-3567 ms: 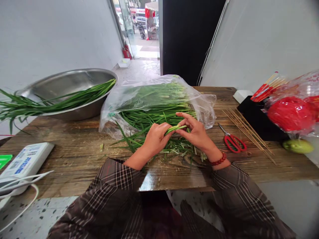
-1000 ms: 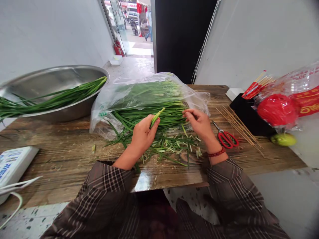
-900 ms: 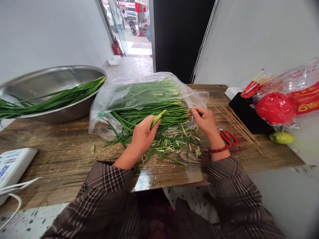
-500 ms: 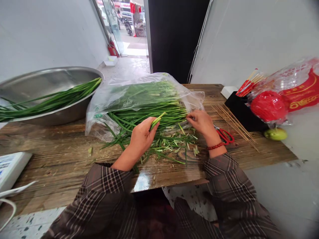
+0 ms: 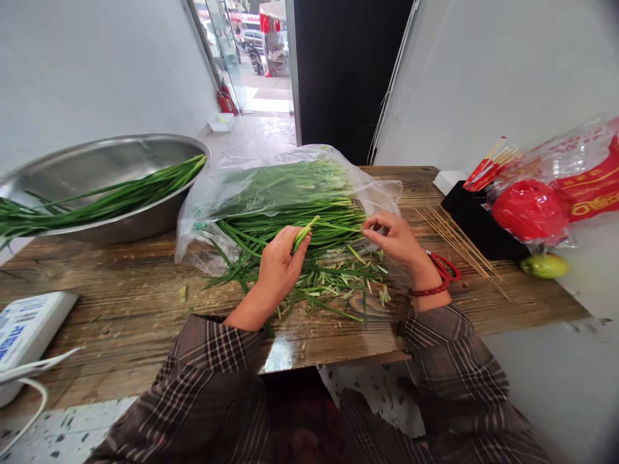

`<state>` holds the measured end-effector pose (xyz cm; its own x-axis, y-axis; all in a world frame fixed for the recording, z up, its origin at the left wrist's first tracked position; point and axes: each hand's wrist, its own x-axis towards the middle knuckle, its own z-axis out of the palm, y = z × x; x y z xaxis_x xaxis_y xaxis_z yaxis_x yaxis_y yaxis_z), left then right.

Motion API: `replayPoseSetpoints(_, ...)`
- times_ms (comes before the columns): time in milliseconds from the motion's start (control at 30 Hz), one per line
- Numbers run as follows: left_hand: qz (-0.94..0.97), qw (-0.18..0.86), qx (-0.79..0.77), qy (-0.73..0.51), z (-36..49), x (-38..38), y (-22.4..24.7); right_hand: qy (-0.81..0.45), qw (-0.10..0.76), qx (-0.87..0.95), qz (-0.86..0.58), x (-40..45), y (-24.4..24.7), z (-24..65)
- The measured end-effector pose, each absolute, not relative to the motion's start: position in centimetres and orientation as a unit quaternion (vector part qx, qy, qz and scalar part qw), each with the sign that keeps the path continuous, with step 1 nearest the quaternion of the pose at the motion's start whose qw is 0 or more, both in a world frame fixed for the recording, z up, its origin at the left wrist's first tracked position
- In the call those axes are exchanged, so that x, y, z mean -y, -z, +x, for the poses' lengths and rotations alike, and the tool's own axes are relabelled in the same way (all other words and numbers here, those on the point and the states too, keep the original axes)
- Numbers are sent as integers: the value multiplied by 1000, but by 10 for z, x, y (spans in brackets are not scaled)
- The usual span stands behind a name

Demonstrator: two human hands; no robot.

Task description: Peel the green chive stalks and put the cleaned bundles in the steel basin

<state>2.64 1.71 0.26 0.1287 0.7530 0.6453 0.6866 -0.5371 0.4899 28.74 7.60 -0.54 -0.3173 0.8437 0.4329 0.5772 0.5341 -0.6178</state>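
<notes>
My left hand (image 5: 283,261) is closed around a few garlic chives (image 5: 306,232), their pale ends sticking up past the thumb. To its right, my right hand (image 5: 394,238) pinches the pale end of a single chive stalk (image 5: 342,227) at the edge of the pile. Behind both hands lies the large pile of garlic chives (image 5: 285,209), partly inside a clear plastic bag (image 5: 193,238). Loose leaf trimmings (image 5: 333,283) are scattered on the wooden table (image 5: 145,322) in front of the pile.
A steel basin (image 5: 111,225) with more chives stands at left, above a white device (image 5: 33,328) with cables. Red-handled scissors (image 5: 449,267), wooden skewers (image 5: 459,248), a black box (image 5: 483,222), red packaging (image 5: 532,209) and a yellow-green fruit (image 5: 545,265) are at right.
The view has shifted a little, moving everything slightly right. One stalk now shows stretched out to my right fingertips. My left hand keeps its hold on the chives.
</notes>
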Motion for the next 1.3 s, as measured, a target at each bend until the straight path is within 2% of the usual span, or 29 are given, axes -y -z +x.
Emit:
replayPoseSetpoints(100, 728, 10, -462, -506, 27, -14, -8, -249, 396, 782, -413, -69, 1, 278)
replayPoseSetpoints(233, 727, -7, -427, -538, 30, -10, -13, -278, 373, 795, -389, -61, -1, 265)
replayPoseSetpoints(333, 769, 2, -384, -512, 31, -11, -11, -283, 368, 805, -369, -57, -2, 258)
replayPoseSetpoints(433, 811, 14, -395, -431, 31, -15, -4, -289, 380, 803, -357, -53, -4, 253)
replayPoseSetpoints(567, 816, 61, -459, -347, 31, -18, 5, -309, 412, 778, -360, -50, -4, 248)
replayPoseSetpoints(767, 776, 179, -483, -364, 33, -19, 0, -389, 491, 660, -415, -55, 3, 247)
replayPoseSetpoints(867, 739, 225, -501, -390, 32, -20, -3, -366, 486, 670, -425, -58, 5, 252)
replayPoseSetpoints(1033, 710, 250, -513, -413, 31, -20, -3, -297, 384, 785, -385, -58, 6, 252)
replayPoseSetpoints(1200, 712, 254, -513, -407, 33, -19, -4, -310, 415, 784, -343, -52, 12, 239)
replayPoseSetpoints(1300, 717, 262, -511, -396, 34, -19, -3, -258, 445, 787, -342, -49, 12, 234)
